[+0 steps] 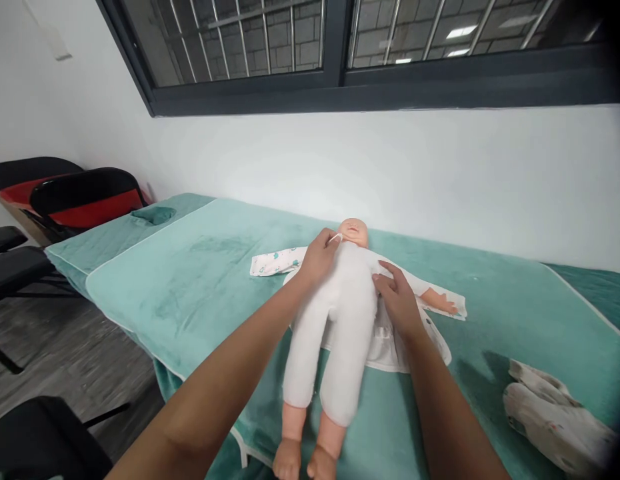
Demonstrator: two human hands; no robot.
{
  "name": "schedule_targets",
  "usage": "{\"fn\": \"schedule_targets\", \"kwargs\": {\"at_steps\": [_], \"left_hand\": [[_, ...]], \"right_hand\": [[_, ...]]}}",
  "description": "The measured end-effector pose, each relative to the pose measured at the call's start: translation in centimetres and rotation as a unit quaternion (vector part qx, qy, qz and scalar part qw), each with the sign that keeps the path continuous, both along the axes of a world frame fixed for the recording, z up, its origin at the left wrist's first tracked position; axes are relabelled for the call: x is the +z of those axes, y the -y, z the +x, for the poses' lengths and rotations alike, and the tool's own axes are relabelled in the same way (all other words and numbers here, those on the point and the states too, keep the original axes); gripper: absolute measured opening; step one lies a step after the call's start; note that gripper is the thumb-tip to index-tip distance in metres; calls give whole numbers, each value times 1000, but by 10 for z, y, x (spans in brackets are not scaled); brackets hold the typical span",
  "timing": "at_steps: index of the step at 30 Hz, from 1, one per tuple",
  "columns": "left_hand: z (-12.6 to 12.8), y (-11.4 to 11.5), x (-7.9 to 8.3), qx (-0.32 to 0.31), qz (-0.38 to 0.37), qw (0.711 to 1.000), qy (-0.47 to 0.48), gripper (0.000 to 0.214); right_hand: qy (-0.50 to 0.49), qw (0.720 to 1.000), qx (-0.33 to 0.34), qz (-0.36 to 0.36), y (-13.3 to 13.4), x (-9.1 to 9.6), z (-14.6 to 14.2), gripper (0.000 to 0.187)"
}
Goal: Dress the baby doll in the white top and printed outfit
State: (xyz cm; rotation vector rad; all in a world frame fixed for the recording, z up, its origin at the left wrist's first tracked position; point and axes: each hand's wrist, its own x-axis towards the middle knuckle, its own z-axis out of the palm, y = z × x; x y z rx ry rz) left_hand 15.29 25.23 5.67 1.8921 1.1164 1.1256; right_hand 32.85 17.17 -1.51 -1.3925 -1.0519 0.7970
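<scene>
A baby doll (pixel 335 313) with a white cloth body lies on its back on the teal-covered table (pixel 200 280), head toward the wall. Under it is spread an open white printed garment (pixel 275 261). My left hand (pixel 320 257) rests on the doll's shoulder by its neck, fingers closed on a bit of white fabric. My right hand (pixel 397 297) presses on the doll's other side, fingers curled on the garment's edge. The doll's bare arm (pixel 440 303) sticks out to the right, and its bare feet hang near the table's front edge.
A crumpled white printed cloth (pixel 555 417) lies at the table's right front. Black chairs with red seats (pixel 85 200) stand at the left, with more dark chairs nearer. A white wall and a dark-framed window are behind the table.
</scene>
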Motion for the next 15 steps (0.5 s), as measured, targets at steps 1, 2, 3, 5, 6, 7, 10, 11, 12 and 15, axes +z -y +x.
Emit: {"fn": "schedule_targets", "kwargs": {"at_steps": [1,2,3,5,6,7,10,11,12,15], "left_hand": [[-1,1,1,-13,8,1000,-20,22],[-2,3,2,-19,23,999,-45,20],[-4,4,2,-13,40,996,-75,18],[-9,6,2,31,58,987,-143,17],[-11,7,4,57,46,981,-179,18],[-14,9,7,73,23,975,-211,19],[-17,22,25,56,-44,961,-266,20],[-18,28,33,19,-59,962,-265,20],[-18,35,40,-33,-75,965,-250,21],[-18,52,54,-157,-112,969,-152,28]], "right_hand": [[-3,1000,9,-4,0,0,0,60],[-8,1000,21,-6,-1,-1,1,60],[-16,999,33,-6,-1,-1,1,60],[-34,998,57,-3,-2,-3,3,62],[-41,997,65,0,-3,-3,3,63],[-45,996,71,2,-3,-3,3,64],[-44,996,79,7,-2,-3,3,66],[-45,996,80,7,-1,-2,2,67],[-48,995,83,7,-1,-1,2,68],[-59,994,91,9,0,-1,1,68]]}}
